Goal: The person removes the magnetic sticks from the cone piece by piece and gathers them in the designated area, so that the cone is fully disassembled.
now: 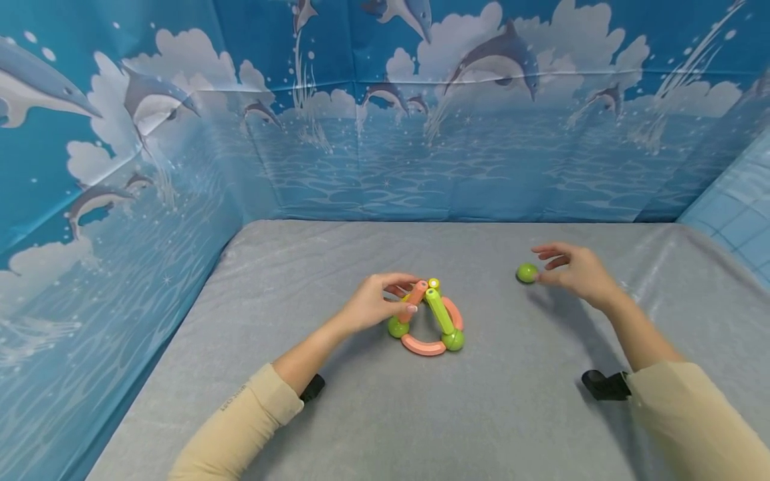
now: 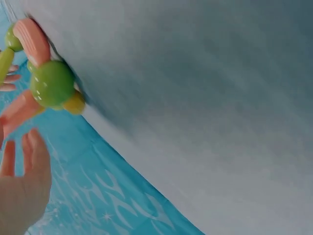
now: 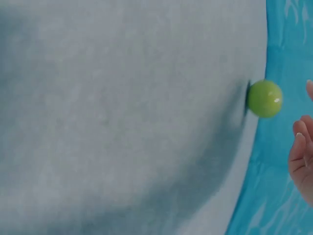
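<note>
Loose lime-green plastic ball [image 1: 527, 272]: smooth, glossy, bright highlight. Joined lime-green plastic ball [image 1: 453, 339]: same glossy finish. Curved salmon-pink bar [image 1: 424, 345]: plastic in appearance, satin, faintly grooved. Straight yellow-green rod [image 1: 440, 312]: smooth plastic, moderate sheen. Grey cloth table covering [image 1: 481, 407]: matt, soft-napped, lightly wrinkled. Blue dolphin-print sheet [image 1: 385, 180]: smooth, slightly shiny, creased. Beige sleeve [image 1: 249, 411]: matt woven cloth.

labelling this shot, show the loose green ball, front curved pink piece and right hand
Loose green ball [image 1: 527, 272], head view, visible middle
Front curved pink piece [image 1: 424, 347], head view, middle of arc
Right hand [image 1: 576, 272], head view, middle of hand
</note>
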`<state>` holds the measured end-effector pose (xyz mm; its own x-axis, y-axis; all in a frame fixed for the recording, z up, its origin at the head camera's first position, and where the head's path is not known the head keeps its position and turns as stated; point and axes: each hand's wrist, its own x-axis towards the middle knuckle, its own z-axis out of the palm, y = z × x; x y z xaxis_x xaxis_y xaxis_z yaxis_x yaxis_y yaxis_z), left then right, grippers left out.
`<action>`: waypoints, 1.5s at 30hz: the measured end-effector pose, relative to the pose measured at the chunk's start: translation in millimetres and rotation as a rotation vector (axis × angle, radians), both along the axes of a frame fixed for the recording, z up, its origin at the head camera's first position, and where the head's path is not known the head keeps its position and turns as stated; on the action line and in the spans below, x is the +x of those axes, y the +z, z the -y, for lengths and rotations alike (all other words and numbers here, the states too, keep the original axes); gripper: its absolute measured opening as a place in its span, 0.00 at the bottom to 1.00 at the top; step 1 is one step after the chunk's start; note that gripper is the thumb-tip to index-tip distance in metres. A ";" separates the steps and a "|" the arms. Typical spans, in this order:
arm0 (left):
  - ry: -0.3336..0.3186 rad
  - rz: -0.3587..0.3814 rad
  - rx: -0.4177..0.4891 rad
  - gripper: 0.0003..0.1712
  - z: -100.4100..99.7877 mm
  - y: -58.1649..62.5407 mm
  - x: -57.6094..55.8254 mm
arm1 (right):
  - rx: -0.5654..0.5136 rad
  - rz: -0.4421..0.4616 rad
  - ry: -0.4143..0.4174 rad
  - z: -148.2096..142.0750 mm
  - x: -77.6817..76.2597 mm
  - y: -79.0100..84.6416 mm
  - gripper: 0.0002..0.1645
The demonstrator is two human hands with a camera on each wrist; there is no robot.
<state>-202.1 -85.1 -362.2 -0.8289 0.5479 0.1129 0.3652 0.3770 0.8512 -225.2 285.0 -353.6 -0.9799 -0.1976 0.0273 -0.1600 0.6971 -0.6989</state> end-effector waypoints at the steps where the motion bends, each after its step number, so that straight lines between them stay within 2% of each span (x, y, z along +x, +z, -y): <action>1: -0.013 0.011 -0.018 0.26 2.0 -0.5 -1.1 | 0.005 -0.011 0.009 2.6 2.2 2.5 0.32; 7: -0.066 0.078 -0.111 0.29 10.6 -6.2 -6.6 | 0.003 -0.042 0.119 24.8 13.3 8.3 0.29; 12: -0.038 0.191 -0.165 0.32 13.0 -10.7 -7.5 | -0.067 0.004 0.219 48.2 22.4 5.7 0.29; 18: -0.059 0.303 -0.137 0.35 13.7 -12.5 -6.0 | -0.158 0.085 0.350 73.9 32.6 -0.9 0.29; 24: -0.052 0.358 -0.104 0.36 12.7 -13.6 -6.0 | -0.184 0.125 0.452 95.9 37.9 -10.2 0.28; 32: -0.010 0.429 -0.083 0.36 12.6 -18.7 -8.0 | -0.187 0.120 0.490 115.5 38.2 -16.5 0.30; 45: -0.008 0.440 -0.070 0.36 13.1 -21.4 -8.9 | -0.147 0.027 0.506 126.0 39.4 -19.6 0.24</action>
<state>-211.0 -98.2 -383.6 -0.7853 0.5486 -0.2868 -0.0224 0.4379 0.8988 -185.8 159.0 -373.2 -0.7638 -0.6420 0.0663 -0.4315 0.4315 -0.7922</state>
